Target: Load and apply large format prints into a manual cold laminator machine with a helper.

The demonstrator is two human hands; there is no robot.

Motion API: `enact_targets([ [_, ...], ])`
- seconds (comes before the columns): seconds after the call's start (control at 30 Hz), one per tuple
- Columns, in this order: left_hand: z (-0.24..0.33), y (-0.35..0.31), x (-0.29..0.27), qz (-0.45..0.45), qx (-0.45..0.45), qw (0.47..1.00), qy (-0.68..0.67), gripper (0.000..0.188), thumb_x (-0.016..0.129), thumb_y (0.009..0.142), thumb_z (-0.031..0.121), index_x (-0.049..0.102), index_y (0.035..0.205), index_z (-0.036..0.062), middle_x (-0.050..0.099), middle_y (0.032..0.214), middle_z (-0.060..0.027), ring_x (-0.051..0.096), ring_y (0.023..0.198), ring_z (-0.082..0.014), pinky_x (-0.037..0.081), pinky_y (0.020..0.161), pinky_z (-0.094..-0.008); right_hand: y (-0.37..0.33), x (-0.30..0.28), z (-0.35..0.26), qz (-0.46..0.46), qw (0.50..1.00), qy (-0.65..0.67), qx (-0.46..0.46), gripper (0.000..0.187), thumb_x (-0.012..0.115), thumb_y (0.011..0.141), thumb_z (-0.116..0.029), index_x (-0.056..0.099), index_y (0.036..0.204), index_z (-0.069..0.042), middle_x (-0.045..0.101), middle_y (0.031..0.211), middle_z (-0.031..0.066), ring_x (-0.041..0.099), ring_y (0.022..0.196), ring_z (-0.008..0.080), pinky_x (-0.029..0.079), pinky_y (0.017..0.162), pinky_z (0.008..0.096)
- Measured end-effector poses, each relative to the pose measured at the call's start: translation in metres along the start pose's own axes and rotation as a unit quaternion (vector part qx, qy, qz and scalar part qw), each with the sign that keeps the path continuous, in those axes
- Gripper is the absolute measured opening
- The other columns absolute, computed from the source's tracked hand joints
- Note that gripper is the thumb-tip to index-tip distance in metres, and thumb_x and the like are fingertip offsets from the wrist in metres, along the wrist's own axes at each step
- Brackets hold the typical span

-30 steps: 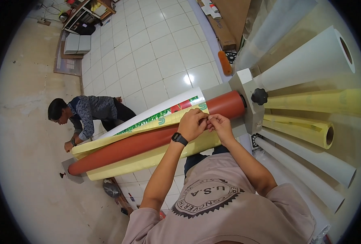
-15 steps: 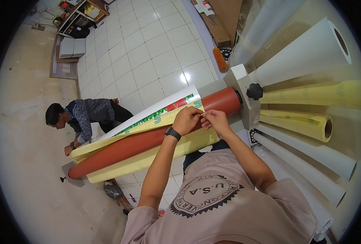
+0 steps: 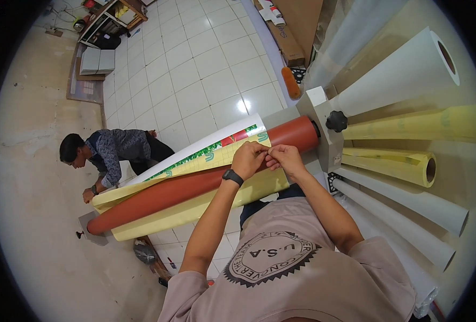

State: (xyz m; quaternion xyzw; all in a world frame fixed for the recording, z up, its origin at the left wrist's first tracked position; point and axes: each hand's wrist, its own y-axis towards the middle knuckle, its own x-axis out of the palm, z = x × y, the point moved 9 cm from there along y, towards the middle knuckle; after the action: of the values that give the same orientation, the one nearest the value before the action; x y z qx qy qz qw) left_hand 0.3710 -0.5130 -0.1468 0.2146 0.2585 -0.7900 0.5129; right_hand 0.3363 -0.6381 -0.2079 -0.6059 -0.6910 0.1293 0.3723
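Above the right end of a long red roller [image 3: 290,132], my two hands meet with fingertips pinched close together. My left hand [image 3: 247,161], with a dark watch on its wrist, is closed beside the corner of a yellow backing sheet [image 3: 224,154]. Closed too is my right hand [image 3: 285,160], its thumb and forefinger against the left fingertips. What they pinch is too small to make out. Behind the yellow sheet lies a white glossy sheet [image 3: 216,132] with a green and red print. More yellow sheet [image 3: 232,196] hangs on my side of the roller.
A co-worker [image 3: 112,153] bends over the roller's far left end, one hand at the sheet there. At the right, a grey machine end [image 3: 324,129] carries a black knob [image 3: 337,121]. Beyond it lean several white and yellow rolls [image 3: 393,163]. Tiled floor [image 3: 195,70] stretches behind.
My hands stay pinched at nearly the same place, with the fingers shifting slightly. The co-worker's hand at the left end has moved a little to the left. The view has shifted slightly.
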Motion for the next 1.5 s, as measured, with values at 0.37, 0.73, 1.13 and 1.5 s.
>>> enact_targets([
  [0.37, -0.001, -0.005, 0.004, 0.024, -0.003, 1.0, -0.001, 0.019, 0.067, 0.081, 0.009, 0.075, 0.098, 0.0069, 0.071, 0.093, -0.0112, 0.063, 0.088, -0.0309, 0.051, 0.08, -0.0399, -0.004, 0.001, -0.031, 0.166, 0.913, -0.334, -0.166, 0.018, 0.066, 0.081, -0.015, 0.063, 0.073, 0.001, 0.063, 0.061, 0.0106, 0.065, 0.057, 0.0181, 0.05, 0.054, 0.0314],
  [0.73, -0.005, -0.001, 0.003, -0.003, -0.056, 0.998, -0.03, 0.02, 0.07, 0.086, 0.014, 0.074, 0.102, 0.0036, 0.072, 0.094, -0.0173, 0.07, 0.083, -0.0278, 0.054, 0.076, -0.0364, -0.001, -0.014, -0.005, 0.047, 0.987, -0.136, -0.066, 0.017, 0.061, 0.092, -0.014, 0.065, 0.094, 0.002, 0.065, 0.072, 0.0058, 0.06, 0.05, 0.0116, 0.043, 0.04, 0.0233],
  [1.13, 0.002, -0.005, 0.003, 0.003, -0.049, 0.999, -0.006, 0.021, 0.071, 0.085, 0.015, 0.074, 0.102, 0.004, 0.071, 0.093, -0.0182, 0.07, 0.085, -0.0286, 0.054, 0.077, -0.0369, 0.0, -0.011, -0.001, 0.014, 0.991, -0.122, -0.045, 0.015, 0.063, 0.092, -0.015, 0.063, 0.092, 0.0, 0.065, 0.071, 0.005, 0.058, 0.048, 0.0089, 0.037, 0.038, 0.0215],
  [1.5, -0.002, -0.002, 0.002, -0.006, -0.058, 0.997, -0.056, 0.024, 0.069, 0.082, 0.018, 0.073, 0.096, -0.0007, 0.072, 0.089, -0.0191, 0.07, 0.082, -0.0296, 0.054, 0.076, -0.037, 0.005, -0.008, 0.004, -0.042, 0.991, -0.114, -0.055, 0.013, 0.062, 0.095, -0.014, 0.062, 0.099, -0.002, 0.066, 0.077, 0.0045, 0.062, 0.055, 0.0097, 0.04, 0.041, 0.0207],
])
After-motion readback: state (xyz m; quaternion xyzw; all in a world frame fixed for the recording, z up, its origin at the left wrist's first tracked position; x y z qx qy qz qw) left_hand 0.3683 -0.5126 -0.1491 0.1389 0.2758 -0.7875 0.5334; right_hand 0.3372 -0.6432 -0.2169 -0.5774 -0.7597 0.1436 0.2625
